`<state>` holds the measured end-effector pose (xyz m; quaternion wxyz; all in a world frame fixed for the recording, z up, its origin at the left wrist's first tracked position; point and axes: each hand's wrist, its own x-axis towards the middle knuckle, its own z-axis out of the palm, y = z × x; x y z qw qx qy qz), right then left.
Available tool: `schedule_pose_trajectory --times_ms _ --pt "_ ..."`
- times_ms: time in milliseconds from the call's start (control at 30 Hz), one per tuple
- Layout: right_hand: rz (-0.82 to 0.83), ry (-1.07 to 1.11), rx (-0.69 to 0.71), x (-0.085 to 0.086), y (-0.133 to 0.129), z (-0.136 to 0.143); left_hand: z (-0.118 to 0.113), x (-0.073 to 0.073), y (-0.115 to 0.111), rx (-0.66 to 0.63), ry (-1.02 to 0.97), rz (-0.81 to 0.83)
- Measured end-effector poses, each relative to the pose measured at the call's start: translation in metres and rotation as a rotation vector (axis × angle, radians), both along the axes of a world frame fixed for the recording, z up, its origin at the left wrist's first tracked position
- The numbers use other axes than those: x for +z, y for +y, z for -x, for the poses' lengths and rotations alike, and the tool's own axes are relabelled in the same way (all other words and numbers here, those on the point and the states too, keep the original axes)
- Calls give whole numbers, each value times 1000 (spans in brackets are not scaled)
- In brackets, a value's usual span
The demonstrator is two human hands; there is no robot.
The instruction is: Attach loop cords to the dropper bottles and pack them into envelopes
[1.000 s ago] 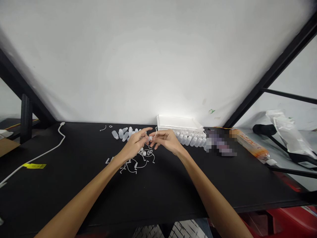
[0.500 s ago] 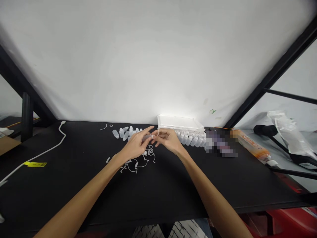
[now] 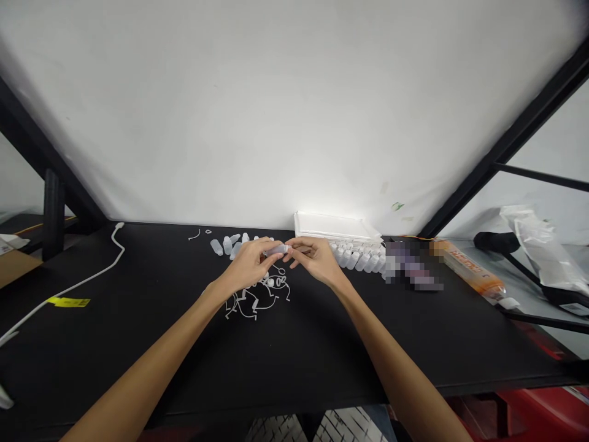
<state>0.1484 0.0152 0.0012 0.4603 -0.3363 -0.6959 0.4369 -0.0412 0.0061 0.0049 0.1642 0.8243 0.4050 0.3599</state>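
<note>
Whitish plastic bottle (image 3: 275, 249) gripped by left hand (image 3: 250, 263); right hand (image 3: 318, 259) pinches neck end.

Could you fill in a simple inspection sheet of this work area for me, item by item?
Surface: a black tabletop.
Job's things: a small translucent bottle between the hands; similar loose bottles further left; a row of bottles on the right; thin white curly pieces nearer the wearer.
Clutter: a flat white stack, an orange-and-clear package; one patch is pixelated, unreadable.
Grippers: bare hands; the left hand holds the bottle, the right hand has fingertips at its other end, grip unclear.
Cables: a white cable at left, yellow tag beside it.
Surroundings: pale wall, black frame bars.
</note>
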Motion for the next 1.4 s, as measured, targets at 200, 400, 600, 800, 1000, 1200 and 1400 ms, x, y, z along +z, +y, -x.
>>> schedule_pose_trajectory --times_ms 200,400,600,800,1000,1200,1400 --pt "73 116 33 2 -4 1 -1 -1 -2 -18 -15 -128" --pt "191 234 33 4 -6 3 -2 -8 -1 -29 -32 -328" --pt "146 215 -10 6 -4 3 -3 -4 -2 17 -74 -214" --pt "80 156 -25 -1 1 1 -1 0 -2 13 -20 -36" --pt "71 125 37 -6 0 1 0 5 -3 -16 -90 -75" --pt "129 195 56 1 -5 4 -1 4 -4 -48 -99 -164" --pt "212 262 65 6 -9 5 -2 -2 -1 -74 -106 -336"
